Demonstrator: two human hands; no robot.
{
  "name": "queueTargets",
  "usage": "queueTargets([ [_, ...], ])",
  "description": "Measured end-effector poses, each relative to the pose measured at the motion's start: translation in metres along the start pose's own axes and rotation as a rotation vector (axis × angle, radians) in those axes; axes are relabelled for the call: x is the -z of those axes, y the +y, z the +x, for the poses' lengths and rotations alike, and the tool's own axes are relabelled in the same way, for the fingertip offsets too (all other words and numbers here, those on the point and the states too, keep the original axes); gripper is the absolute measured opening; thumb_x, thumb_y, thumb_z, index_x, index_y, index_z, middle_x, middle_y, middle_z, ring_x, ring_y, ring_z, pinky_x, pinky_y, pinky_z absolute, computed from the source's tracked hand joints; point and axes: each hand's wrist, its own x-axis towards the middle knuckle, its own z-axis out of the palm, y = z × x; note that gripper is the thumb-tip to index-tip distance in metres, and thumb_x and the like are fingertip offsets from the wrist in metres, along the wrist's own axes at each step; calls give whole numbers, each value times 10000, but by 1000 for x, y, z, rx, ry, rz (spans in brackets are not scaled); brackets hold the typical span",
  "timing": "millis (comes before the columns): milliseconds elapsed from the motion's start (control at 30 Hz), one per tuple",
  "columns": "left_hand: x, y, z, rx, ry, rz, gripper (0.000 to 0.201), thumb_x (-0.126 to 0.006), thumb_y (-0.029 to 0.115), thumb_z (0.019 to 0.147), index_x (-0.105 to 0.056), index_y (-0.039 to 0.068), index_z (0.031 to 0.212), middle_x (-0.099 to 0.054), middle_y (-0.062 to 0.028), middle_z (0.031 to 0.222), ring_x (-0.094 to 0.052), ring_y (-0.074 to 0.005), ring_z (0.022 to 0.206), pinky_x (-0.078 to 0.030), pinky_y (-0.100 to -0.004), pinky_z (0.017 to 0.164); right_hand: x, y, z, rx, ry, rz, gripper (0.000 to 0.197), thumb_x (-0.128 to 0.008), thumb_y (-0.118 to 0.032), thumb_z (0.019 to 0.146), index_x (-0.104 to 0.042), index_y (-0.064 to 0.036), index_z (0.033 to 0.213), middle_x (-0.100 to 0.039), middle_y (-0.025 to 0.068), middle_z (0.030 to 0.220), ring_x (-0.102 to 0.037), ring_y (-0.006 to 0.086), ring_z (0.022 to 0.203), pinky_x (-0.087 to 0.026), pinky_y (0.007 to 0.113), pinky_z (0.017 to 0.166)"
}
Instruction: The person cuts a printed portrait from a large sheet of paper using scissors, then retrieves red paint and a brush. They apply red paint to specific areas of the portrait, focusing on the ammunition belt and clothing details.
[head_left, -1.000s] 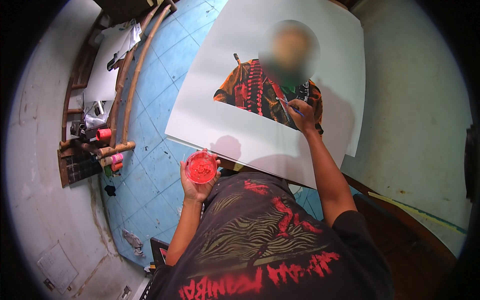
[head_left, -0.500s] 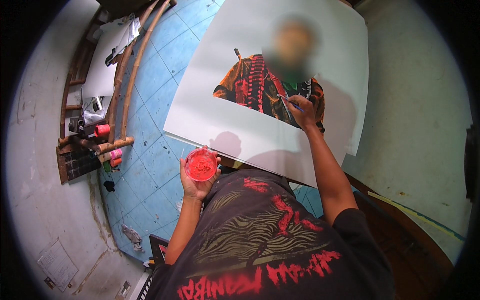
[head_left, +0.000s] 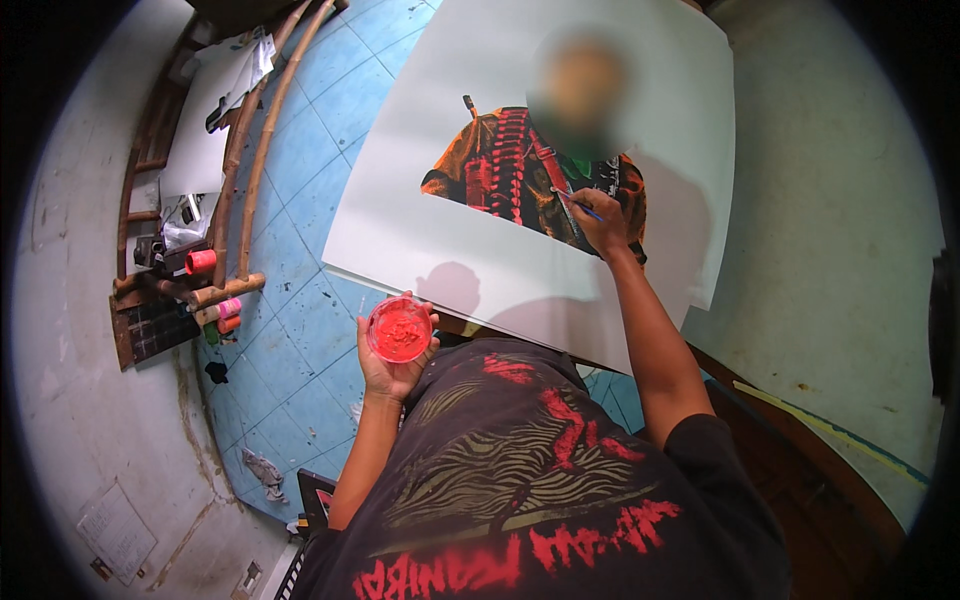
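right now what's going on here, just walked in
The person's two hands are both busy over a picture. The left hand holds a round, clear cup of red paint out to the side. The right hand grips a thin blue brush, its tip at the red strap of a figure on a large white sheet; whether it touches is too small to tell.

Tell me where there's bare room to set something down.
Bare white paper lies left of the painted figure; blue tiles show between paper and bamboo rails. It's crowded by your right hand and brush, and at the rails' lower end, around the red container.
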Motion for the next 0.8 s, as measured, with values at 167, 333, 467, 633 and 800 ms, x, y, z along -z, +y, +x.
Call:
queueTargets([
  [167, 0, 0, 1, 10, -5, -12, 769, -384, 643, 944, -380, 41, 1422, -541, -238, 1283, -574, -370, 1137, -577, -496, 826, 3, 1, 0, 10, -3, -23, 125, -686, -117, 812, -697, -45, 914, -667, 112, 806, -662, 203, 733, -499, 299, 670],
  [333, -2, 0, 2, 18, -6, -26, 780, -384, 650, 939, -370, 44, 1430, -534, -233, 1295, -570, -367, 1139, -577, -496, 829, 3, 0, 1, 22, 6, -23, 120, -686, -113, 810, -696, -45, 908, -665, 110, 796, -661, 206, 728, -502, 304, 668],
  [467, 1, 1, 4, 18, -3, -13, 782, -384, 651, 939, -364, 45, 1434, -534, -230, 1297, -570, -363, 1139, -577, -494, 832, 1, -1, 2, 16, -2, -18, 111, -683, -98, 809, -695, -43, 905, -668, 109, 802, -664, 207, 738, -507, 306, 680],
  [633, 1, 0, 5, 17, -15, -18, 790, -386, 650, 939, -354, 38, 1438, -531, -233, 1301, -573, -364, 1143, -575, -499, 835, 2, 1, 2, 39, -9, -19, 114, -682, -92, 806, -696, -44, 908, -671, 111, 808, -667, 210, 744, -510, 304, 684],
  [800, -1, 0, 6, 23, -24, -21, 793, -386, 650, 939, -349, 37, 1441, -530, -237, 1304, -574, -365, 1143, -575, -500, 837, 5, -3, 4, 19, -17, -9, 119, -685, -105, 804, -699, -48, 907, -677, 112, 819, -672, 220, 763, -513, 308, 693],
])
